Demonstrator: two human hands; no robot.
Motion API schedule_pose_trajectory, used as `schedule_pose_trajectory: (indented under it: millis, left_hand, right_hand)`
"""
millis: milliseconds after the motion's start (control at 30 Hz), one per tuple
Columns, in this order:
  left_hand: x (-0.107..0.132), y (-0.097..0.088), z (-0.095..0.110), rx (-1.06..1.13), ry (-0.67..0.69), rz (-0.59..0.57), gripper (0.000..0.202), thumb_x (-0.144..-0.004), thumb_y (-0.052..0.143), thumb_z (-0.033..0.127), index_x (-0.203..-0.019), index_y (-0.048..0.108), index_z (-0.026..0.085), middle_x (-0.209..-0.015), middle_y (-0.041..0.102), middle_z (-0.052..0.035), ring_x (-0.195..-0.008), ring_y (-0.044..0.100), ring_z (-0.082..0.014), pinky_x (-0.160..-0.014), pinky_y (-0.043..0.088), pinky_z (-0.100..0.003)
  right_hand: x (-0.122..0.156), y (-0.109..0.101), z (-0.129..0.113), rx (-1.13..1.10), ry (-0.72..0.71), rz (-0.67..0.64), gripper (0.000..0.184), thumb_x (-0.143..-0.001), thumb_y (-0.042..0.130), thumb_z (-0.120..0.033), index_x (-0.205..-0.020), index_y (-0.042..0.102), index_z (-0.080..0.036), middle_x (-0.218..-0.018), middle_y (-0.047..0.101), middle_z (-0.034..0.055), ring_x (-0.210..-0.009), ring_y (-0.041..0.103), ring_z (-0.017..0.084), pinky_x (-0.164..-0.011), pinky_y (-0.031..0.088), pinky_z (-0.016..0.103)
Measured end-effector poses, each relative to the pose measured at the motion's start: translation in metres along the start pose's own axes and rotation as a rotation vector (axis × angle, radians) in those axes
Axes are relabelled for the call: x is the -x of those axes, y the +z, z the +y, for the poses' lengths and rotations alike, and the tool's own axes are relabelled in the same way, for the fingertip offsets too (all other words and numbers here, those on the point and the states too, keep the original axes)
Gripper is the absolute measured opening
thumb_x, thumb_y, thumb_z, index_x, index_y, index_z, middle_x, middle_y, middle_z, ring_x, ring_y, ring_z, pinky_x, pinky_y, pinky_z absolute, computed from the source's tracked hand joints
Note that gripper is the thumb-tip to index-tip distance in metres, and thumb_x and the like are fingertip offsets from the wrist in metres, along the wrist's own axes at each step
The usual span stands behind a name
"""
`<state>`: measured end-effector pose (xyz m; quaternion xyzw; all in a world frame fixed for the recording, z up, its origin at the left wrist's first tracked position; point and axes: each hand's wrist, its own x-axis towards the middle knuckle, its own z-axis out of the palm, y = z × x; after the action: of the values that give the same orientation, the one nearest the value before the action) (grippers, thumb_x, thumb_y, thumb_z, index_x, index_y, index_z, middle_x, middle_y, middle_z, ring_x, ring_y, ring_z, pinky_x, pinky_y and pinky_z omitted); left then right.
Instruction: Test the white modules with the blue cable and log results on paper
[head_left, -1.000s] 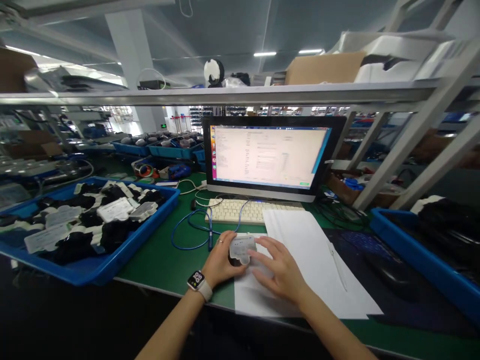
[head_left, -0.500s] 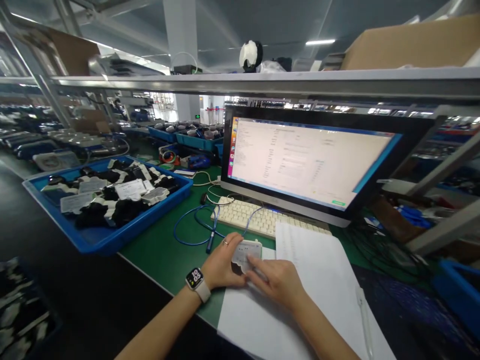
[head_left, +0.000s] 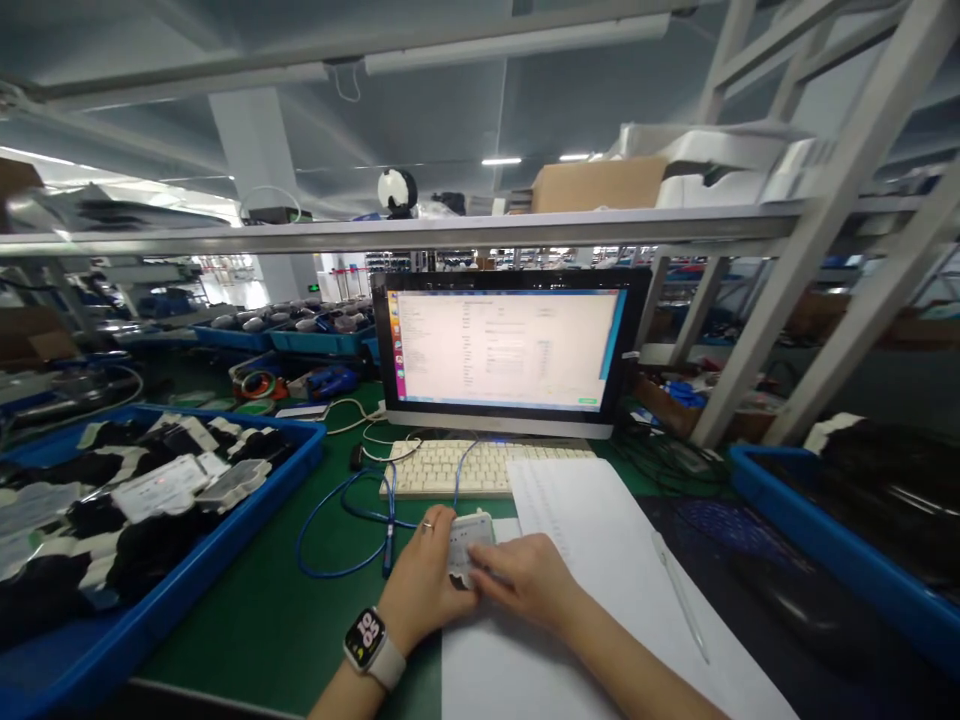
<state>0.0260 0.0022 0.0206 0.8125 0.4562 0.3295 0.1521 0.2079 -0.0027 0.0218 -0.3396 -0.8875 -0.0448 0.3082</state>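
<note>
My left hand [head_left: 426,575], with a ring and a watch, grips a small flat white-and-grey plastic device [head_left: 472,541] by its left side. The device's face is turned up and bears small marks. At its lower right edge my right hand [head_left: 525,580] is closed, with bent fingertips on the device. Part of the device is hidden behind the fingers. Beneath both hands are white paper sheets [head_left: 600,600] on a green table mat [head_left: 225,620]. A looped blue cable [head_left: 307,565] lies just left of the device.
Behind the hands stand a white keyboard [head_left: 442,468] and a lit monitor [head_left: 502,350]. A blue tray [head_left: 247,525] of black and white parts is at left, another blue bin [head_left: 765,480] at right. A white pen [head_left: 679,595] rests on the paper. A shelf [head_left: 450,235] crosses above.
The view has swung right and up, bringing more of the right bin into sight. Both hands remain on the device; my right fingers have shifted from its face to its lower edge.
</note>
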Motion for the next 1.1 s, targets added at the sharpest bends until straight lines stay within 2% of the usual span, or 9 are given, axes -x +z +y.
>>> schedule_pose_trajectory:
  millis: [100, 267, 600, 1100]
  left_hand:
    - [-0.002, 0.000, -0.005, 0.007, 0.031, -0.009, 0.059, -0.055, 0.061, 0.017, -0.108, 0.035, 0.019, -0.112, 0.047, -0.0132, -0.111, 0.050, -0.0332, -0.090, 0.046, -0.047]
    - [0.003, 0.008, -0.015, 0.064, 0.047, 0.050, 0.069, -0.056, 0.062, 0.017, -0.117, 0.031, 0.019, -0.119, 0.045, -0.0139, -0.112, 0.050, -0.0305, -0.095, 0.044, -0.045]
    - [0.002, 0.002, -0.012, 0.118, 0.035, 0.020, 0.069, -0.055, 0.067, 0.020, -0.116, 0.035, 0.019, -0.120, 0.045, -0.0133, -0.113, 0.049, -0.0294, -0.095, 0.043, -0.042]
    - [0.005, 0.005, -0.017, 0.139, 0.031, 0.032, 0.074, -0.055, 0.071, 0.022, -0.121, 0.036, 0.018, -0.125, 0.044, -0.0137, -0.119, 0.046, -0.0299, -0.099, 0.041, -0.043]
  right_hand:
    - [0.000, 0.001, 0.000, 0.018, 0.014, -0.006, 0.026, -0.090, 0.043, -0.033, -0.096, 0.064, -0.018, -0.064, 0.069, 0.0011, -0.051, 0.061, 0.012, -0.048, 0.032, 0.023]
    - [0.001, 0.002, 0.000, -0.001, 0.038, -0.013, 0.027, -0.090, 0.044, -0.035, -0.097, 0.064, -0.019, -0.065, 0.070, 0.0007, -0.052, 0.062, 0.012, -0.048, 0.033, 0.023]
    - [0.003, -0.003, 0.000, -0.015, 0.052, -0.053, 0.029, -0.090, 0.045, -0.034, -0.101, 0.067, -0.018, -0.065, 0.070, 0.0017, -0.049, 0.061, 0.012, -0.048, 0.032, 0.024]
    - [0.003, -0.003, 0.000, -0.035, 0.059, -0.034, 0.030, -0.091, 0.045, -0.035, -0.102, 0.067, -0.018, -0.066, 0.071, 0.0017, -0.050, 0.061, 0.011, -0.049, 0.033, 0.023]
